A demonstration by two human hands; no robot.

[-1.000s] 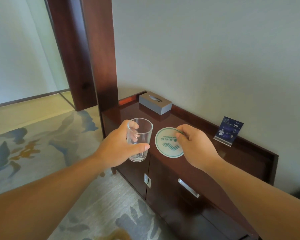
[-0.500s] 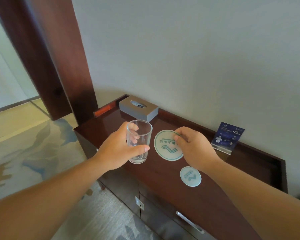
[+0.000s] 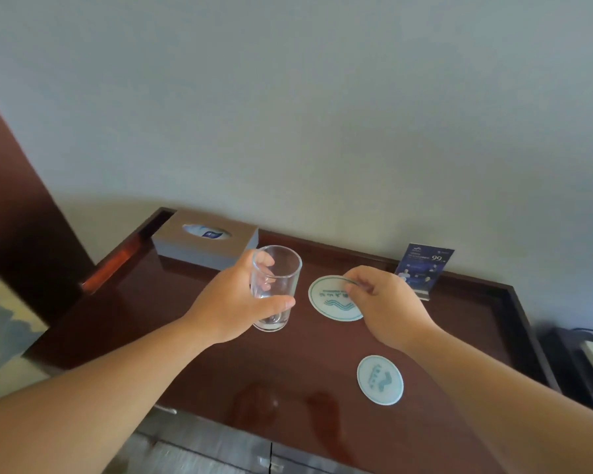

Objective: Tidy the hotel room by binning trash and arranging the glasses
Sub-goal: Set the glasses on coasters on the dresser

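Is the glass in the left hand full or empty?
Empty, it seems: the glass is clear down to its base, no liquid line shows, and the fingers of the left hand are visible through its wall.

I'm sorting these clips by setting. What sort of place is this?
Most likely a hotel guest room: a dark wooden sideboard with a grey tissue box, a blue promotional card in a stand, and a logo-printed coaster pinched by the right hand, while the left hand holds a drinking glass.

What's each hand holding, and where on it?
Left hand grips the glass around its side wall; right hand pinches the larger coaster by its edge.
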